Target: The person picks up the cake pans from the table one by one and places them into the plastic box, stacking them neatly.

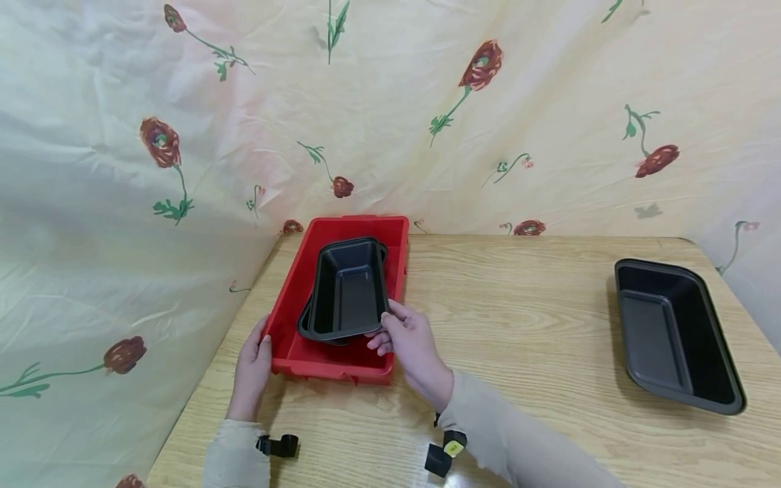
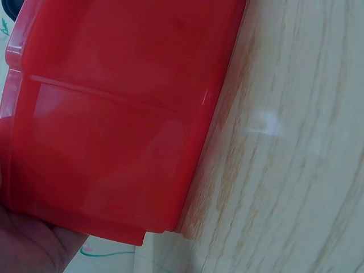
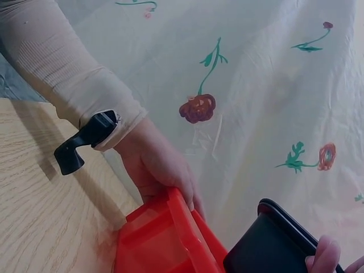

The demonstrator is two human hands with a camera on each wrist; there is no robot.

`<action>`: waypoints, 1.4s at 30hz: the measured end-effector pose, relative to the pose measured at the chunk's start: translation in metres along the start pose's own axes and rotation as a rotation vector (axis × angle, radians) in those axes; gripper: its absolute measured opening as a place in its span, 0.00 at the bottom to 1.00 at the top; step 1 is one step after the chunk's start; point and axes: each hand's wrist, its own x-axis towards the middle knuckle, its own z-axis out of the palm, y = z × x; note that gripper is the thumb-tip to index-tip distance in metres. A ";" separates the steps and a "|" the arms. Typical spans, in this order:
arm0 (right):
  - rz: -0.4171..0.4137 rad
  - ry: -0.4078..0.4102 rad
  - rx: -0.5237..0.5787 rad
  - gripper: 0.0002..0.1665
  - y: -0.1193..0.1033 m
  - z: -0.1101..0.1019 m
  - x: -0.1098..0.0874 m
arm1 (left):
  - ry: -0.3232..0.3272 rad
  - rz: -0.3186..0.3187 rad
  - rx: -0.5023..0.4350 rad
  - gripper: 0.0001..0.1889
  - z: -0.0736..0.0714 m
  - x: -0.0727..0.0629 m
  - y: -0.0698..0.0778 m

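A red plastic bin [image 1: 332,369] sits on the table, and my left hand [image 1: 253,366] grips its near left corner, thumb on the rim. In the left wrist view the bin's outer wall [image 2: 114,142] fills much of the frame. My right hand [image 1: 421,352] pinches the near right corner of a black loaf pan [image 1: 354,298], which is tilted inside the bin. Under it another dark pan [image 1: 304,324] shows at the edges, mostly hidden. From the right wrist, the held loaf pan [image 3: 267,242] appears above the bin's rim, with my right fingertips [image 3: 327,256] on its edge.
A larger black loaf pan [image 1: 653,332] stands at the table's right side. The wooden table [image 1: 500,305] runs between it and the bin. A flowered curtain [image 1: 390,115] hangs behind and along the left side, close to the bin.
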 end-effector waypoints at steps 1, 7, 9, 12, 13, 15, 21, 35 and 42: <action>0.002 -0.003 -0.002 0.23 0.000 0.000 0.001 | 0.001 0.002 -0.001 0.26 0.000 0.000 0.000; 0.017 -0.009 -0.009 0.23 0.002 0.002 0.004 | -0.001 0.012 -0.006 0.26 0.000 -0.001 0.002; 0.021 -0.007 -0.008 0.23 0.002 0.003 0.004 | -0.001 0.012 -0.004 0.26 0.000 -0.002 0.002; 0.022 -0.006 -0.004 0.24 0.002 0.005 0.005 | 0.003 0.013 0.001 0.26 0.001 -0.001 0.001; 0.019 -0.008 -0.005 0.24 0.002 0.006 0.006 | 0.005 0.013 0.000 0.26 0.001 -0.001 0.001; 0.010 -0.013 -0.004 0.24 0.003 0.007 0.006 | 0.007 0.017 -0.001 0.25 0.001 0.000 0.000; -0.015 -0.023 -0.003 0.23 0.005 0.009 0.008 | -0.002 0.024 -0.015 0.26 0.001 -0.001 0.000; -0.004 -0.014 -0.028 0.19 0.008 0.017 0.013 | -0.001 0.024 -0.012 0.25 0.001 0.000 0.000; -0.020 -0.019 -0.025 0.20 0.009 0.021 0.015 | 0.010 0.038 -0.018 0.25 0.001 0.001 -0.001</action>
